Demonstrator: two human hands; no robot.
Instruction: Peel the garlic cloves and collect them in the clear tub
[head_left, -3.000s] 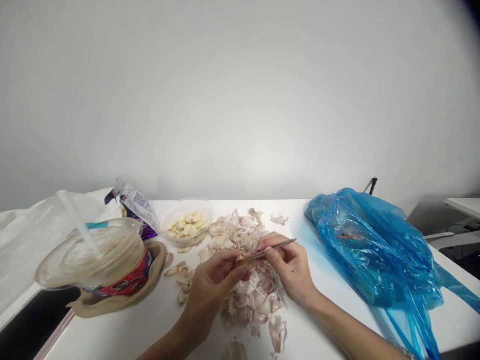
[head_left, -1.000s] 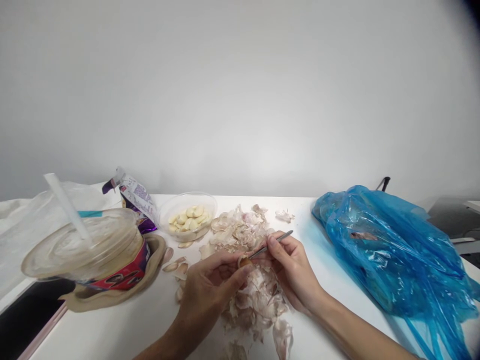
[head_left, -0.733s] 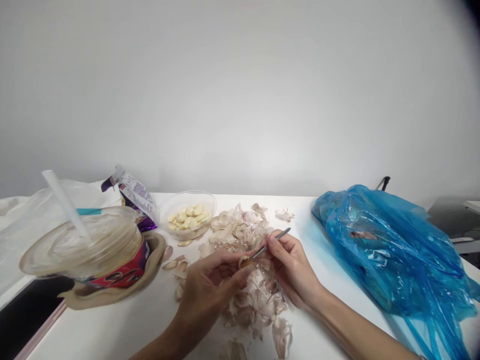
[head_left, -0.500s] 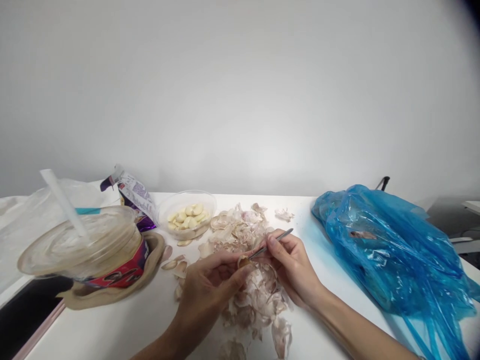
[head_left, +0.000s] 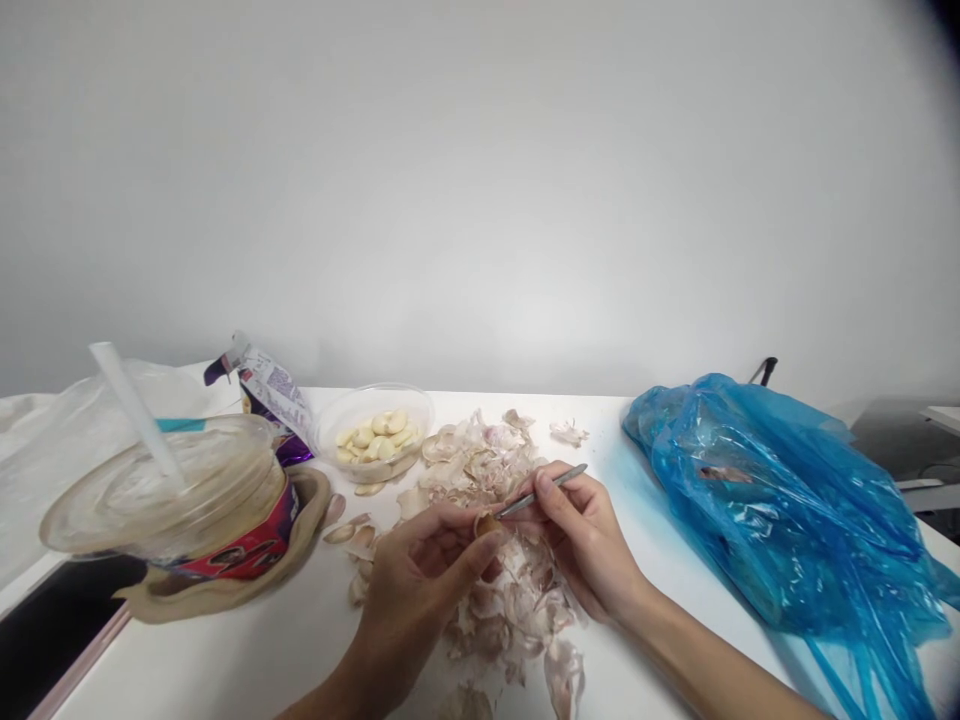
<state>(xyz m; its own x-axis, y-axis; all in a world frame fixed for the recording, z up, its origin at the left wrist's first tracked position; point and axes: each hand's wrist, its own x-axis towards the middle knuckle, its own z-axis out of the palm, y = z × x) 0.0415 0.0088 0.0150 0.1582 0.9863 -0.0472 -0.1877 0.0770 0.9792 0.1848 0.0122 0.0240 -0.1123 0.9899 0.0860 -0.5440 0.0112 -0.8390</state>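
Note:
Between the thumb and fingers of my left hand [head_left: 431, 560] is a garlic clove [head_left: 487, 522] with brownish skin on it. My right hand [head_left: 581, 530] pinches a thin grey metal tool [head_left: 544, 490], like a small blade; its tip touches the clove and its other end sticks out past my fingers. Below and behind both hands spreads a pile of dry garlic skins [head_left: 487, 465]. Beyond my left hand, a clear plastic bowl [head_left: 427, 405] holds several peeled cloves [head_left: 379, 435]. Unpeeled cloves [head_left: 352, 530] lie beside my left hand.
At the left stands a lidded drink cup [head_left: 225, 480] with a white straw [head_left: 139, 410], near a dark flat device [head_left: 67, 610]. A purple packet [head_left: 277, 400] sits behind it. A blue plastic bag [head_left: 765, 500] covers the table's right side. A wall rises at the back.
Both hands stay almost in place, still holding the clove and the tool. The tool has turned slightly, showing a broader side. The whole view has shifted a little.

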